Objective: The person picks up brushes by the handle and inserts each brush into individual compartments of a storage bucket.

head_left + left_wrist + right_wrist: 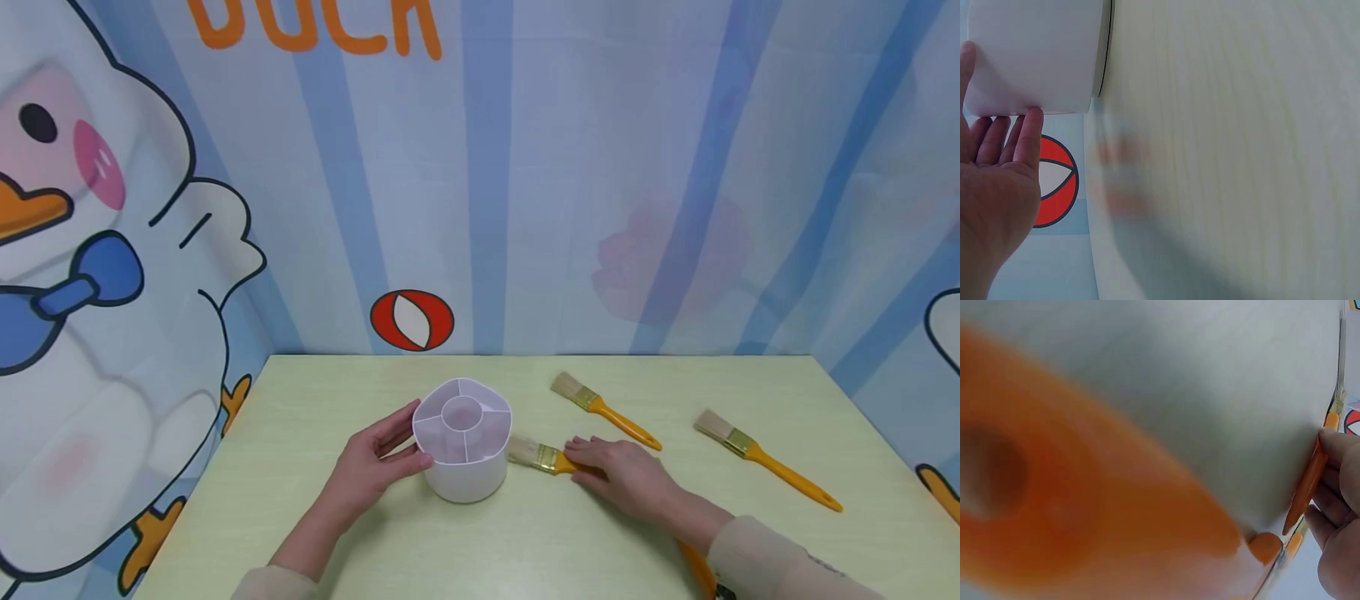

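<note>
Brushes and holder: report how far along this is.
Done: nothing; every compartment of the holder that shows is empty. In hand: the left hand touches the holder's side, and the right hand lies on the near brush beside it, fingers on its handle. Left: that brush plus the middle brush and the far brush, both flat on the table. An orange handle tip shows by the right sleeve.

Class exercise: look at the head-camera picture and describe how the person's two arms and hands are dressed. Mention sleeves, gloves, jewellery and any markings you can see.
Both hands, the left hand and the right hand, are bare: no gloves, and no rings or watch that show. Each forearm ends in a loose, pale beige long sleeve. The right sleeve bears a small dark marking near the frame's lower edge, too small to read.
</note>
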Available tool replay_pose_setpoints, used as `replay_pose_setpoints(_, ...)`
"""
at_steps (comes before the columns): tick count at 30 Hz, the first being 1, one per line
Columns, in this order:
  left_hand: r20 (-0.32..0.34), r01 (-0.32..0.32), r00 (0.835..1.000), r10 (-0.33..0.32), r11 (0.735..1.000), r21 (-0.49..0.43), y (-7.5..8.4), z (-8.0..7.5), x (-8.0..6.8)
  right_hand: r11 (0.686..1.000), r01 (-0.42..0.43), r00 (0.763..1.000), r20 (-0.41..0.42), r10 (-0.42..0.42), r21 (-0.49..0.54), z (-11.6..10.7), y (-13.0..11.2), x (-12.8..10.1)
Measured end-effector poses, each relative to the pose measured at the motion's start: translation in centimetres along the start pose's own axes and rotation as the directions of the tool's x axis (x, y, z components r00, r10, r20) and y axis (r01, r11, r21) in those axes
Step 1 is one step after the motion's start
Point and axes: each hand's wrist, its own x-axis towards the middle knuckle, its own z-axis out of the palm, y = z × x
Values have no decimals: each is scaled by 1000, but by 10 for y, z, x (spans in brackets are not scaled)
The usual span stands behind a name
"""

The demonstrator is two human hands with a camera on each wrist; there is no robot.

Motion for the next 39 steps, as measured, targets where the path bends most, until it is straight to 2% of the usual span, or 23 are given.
replay_pose_setpoints(5, -3, -7, 1000, 7, 1000, 15, 1, -1, -1, 1000, 18, 1000, 3, -18, 6, -3, 0, 2)
replay_pose_setpoints(11, -6, 1, 1000, -1, 1000, 24, 2, -2, -2, 1000, -3, 1000, 10, 3, 0, -4, 0, 5)
replay_pose_setpoints(19, -5, 1, 1000, -1, 1000, 19, 0, -2, -2, 999, 36, 998, -42, -38, -40, -2, 2, 9)
replay_pose_setpoints(23, -8, 5, 1000, -5, 1000, 2, 0, -1, -2, 998, 37, 998, -43, -39, -54, -2, 3, 10)
replay_pose_setpoints(29, -14, 19, 1000, -19, 1000, 0, 0, 0, -1, 1000, 18, 999, -47, -19, -15, -7, 5, 9)
replay_pose_setpoints(34, -11, 20, 1000, -20, 1000, -1, 1, 1, -1, 999, -20, 996, -91, 23, 36, -18, 6, 6)
replay_pose_setpoints(39, -4, 6, 1000, -6, 1000, 6, 0, 0, 0, 985, -79, 985, -140, 100, 153, -34, 8, 10)
